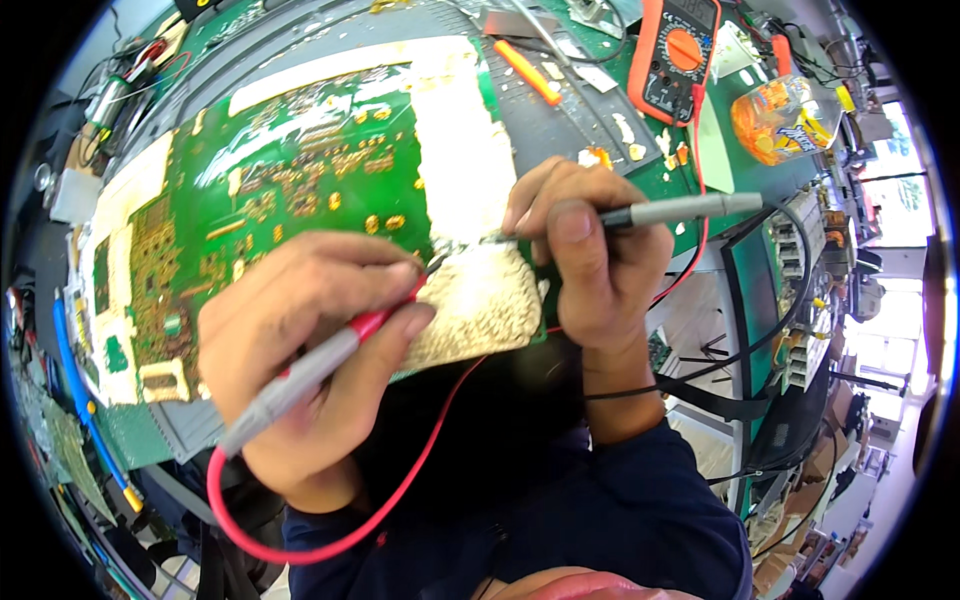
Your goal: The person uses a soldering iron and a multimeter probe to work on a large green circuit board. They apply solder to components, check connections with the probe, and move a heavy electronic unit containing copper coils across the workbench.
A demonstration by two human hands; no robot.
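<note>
A large green circuit board [380,105] with cream-coloured, rough-textured patches [480,300] lies in front of me. My left hand [300,340] is closed around a red-and-grey multimeter probe [300,385], its tip angled to a gap between the cream patches near the board's right end. My right hand [600,240] pinches a black-and-grey multimeter probe [680,208] pointing left at the same gap. The two tips are close together; bright glare hides whether each one touches the board.
An orange multimeter [675,60] stands at the far right, joined to a red lead. Near it are a clear bottle of orange drink [785,120] and an orange-handled tool [527,72]. Cream scraps litter the grey mat [570,125]. A blue cable [80,380] runs along the left.
</note>
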